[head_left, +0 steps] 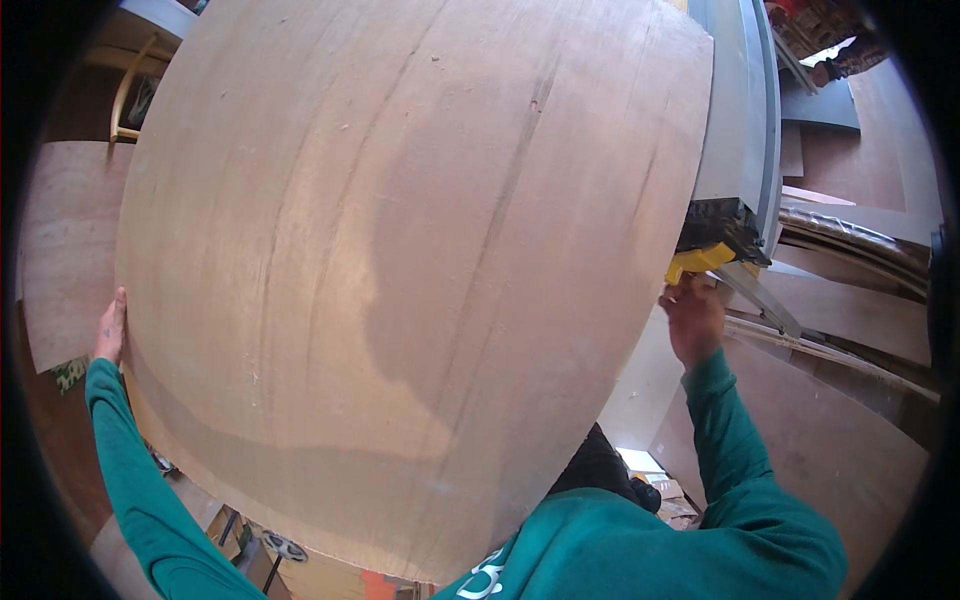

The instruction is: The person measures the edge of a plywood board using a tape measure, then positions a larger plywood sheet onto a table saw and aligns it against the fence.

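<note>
A large pale plywood sheet (440, 280) with dark grain streaks lies in front of me and fills most of the view. At its left edge is my left hand (112, 328), its visible fingers stretched out along the edge. On the right side, a long grey metal fence (738, 110) runs beside the sheet and ends in a black end block (722, 228) with a yellow lever (700, 262). My right hand (693, 315) is closed at this lever from below, partly in shadow. Its fingertips are hard to make out.
Behind the fence, several boards (850, 310) lean or lie at the right. A person's arm (855, 58) shows at the top right. A wooden chair (130, 90) and another plywood panel (75, 240) are at the left. A small wheel (285, 546) shows below the sheet's near edge.
</note>
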A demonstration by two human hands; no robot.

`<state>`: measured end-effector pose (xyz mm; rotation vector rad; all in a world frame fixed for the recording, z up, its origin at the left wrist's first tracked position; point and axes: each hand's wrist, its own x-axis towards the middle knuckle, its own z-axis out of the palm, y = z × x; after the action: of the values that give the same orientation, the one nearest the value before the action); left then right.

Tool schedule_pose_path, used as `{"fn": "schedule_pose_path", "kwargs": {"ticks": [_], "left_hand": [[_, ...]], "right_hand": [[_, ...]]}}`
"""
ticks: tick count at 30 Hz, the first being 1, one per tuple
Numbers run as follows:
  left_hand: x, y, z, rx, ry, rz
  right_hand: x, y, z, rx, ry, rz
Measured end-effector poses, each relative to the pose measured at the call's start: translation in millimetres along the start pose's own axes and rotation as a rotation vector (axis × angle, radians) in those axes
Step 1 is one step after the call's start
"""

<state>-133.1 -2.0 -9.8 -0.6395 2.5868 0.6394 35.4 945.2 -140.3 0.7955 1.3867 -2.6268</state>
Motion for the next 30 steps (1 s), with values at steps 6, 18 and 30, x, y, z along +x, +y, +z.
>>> {"fn": "schedule_pose_path", "kwargs": {"ticks": [6, 18, 30], "left_hand": [[0.5, 0.2, 3.1, -0.04, -0.009, -0.005], [3.7, -6.1, -1.5, -0.035, -0.023, -0.023], [3.9, -3.4, -0.3, -0.027, -0.057, -0.028]], "right_hand": [[54.8, -2.4, -84.5, -0.114, 0.627, -0.27], [162.0, -16.4, -66.7, -0.257, 0.682, -0.322], [155.2, 1.0, -71.5, -0.295, 0.683, -0.268]]}}
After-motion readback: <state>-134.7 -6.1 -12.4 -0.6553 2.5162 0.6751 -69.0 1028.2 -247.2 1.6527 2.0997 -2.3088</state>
